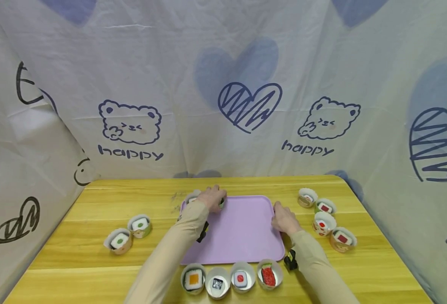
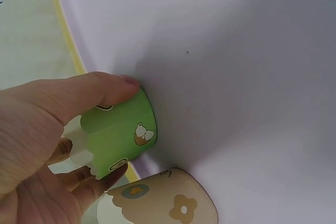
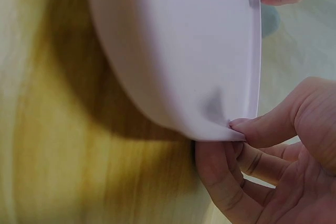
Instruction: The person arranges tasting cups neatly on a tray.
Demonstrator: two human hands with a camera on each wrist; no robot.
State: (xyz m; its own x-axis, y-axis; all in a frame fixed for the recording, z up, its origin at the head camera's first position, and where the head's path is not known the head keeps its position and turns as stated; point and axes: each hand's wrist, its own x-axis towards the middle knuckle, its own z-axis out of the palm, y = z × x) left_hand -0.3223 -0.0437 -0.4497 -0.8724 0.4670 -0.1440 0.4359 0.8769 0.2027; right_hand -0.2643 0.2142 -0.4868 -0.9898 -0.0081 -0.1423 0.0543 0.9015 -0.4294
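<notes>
My left hand grips a green paper cup, thumb on one side and fingers on the other, over the far left part of a lilac tray. Beside that cup stands a tan paper cup with a flower print. In the head view my left hand hides most of the green cup. At the tray's right edge, my right hand pinches the rim between thumb and fingers, as the right wrist view shows.
Along the tray's near edge is a row of paper cups with toy sushi, including one with an orange-topped piece and one with a red-topped piece. Two cups stand at the left, several at the right. A printed curtain hangs behind the table.
</notes>
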